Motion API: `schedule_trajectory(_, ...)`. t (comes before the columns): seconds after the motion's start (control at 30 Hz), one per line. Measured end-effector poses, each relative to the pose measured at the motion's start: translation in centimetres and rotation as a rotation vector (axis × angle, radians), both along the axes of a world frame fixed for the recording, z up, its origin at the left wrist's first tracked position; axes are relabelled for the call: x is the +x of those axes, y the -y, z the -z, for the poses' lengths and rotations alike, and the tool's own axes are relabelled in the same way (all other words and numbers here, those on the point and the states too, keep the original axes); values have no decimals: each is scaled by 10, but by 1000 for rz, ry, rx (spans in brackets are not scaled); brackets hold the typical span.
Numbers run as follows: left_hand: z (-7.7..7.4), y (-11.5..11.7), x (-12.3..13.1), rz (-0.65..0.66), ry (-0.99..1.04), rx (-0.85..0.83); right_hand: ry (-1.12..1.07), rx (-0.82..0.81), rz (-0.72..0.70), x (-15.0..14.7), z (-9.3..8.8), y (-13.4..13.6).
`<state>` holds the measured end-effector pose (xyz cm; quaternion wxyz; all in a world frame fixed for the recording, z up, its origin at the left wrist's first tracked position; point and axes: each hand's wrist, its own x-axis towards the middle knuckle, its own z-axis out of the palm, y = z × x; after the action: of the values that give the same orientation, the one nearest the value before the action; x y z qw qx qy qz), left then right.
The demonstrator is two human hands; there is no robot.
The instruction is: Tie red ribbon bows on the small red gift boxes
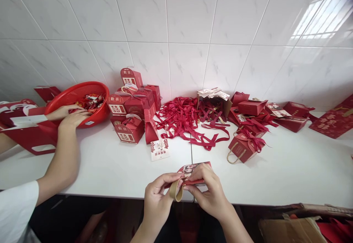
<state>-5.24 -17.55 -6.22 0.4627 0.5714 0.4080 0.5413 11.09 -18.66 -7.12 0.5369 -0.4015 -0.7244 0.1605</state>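
My left hand point(157, 198) pinches a loop of tan-gold ribbon point(173, 192) at the table's front edge. Close beside it, my right hand point(210, 189) has its thumb and fingers closed on the edge of a red gift box point(188, 168) with a printed picture on top. The fingertips of both hands nearly meet, and they hide where the ribbon joins the box. Beyond the hands, a printed card point(160, 150) lies flat. Past it is a heap of dark red ribbons point(180, 116).
Red boxes stand stacked point(129, 130) at left centre. To the right sit a bow-tied box point(244, 149), piled boxes point(252, 106) and a large red bag point(335, 119). At left, a co-worker's hands point(72, 116) reach into a red basket point(103, 116). A cardboard carton point(292, 230) is below right.
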Motion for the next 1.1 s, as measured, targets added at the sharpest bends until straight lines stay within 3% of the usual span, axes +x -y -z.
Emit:
schedule_trajectory(0.33, -4, 3, -2, -32, -118, 122, 58, 33, -19, -3, -6, -3)
schedule_trajectory(0.57, -10, -2, -8, 121, -167, 215, -65, -12, -62, -5, -2, -2)
schedule_trajectory(0.87, -5, 2, -9, 185, -85, 159, -231, -59, -84, -10, 9, 2)
schedule_trajectory(1.1, -1, 0, -8, 226, -86, 84, -344, -221, -67, -11, 15, 4)
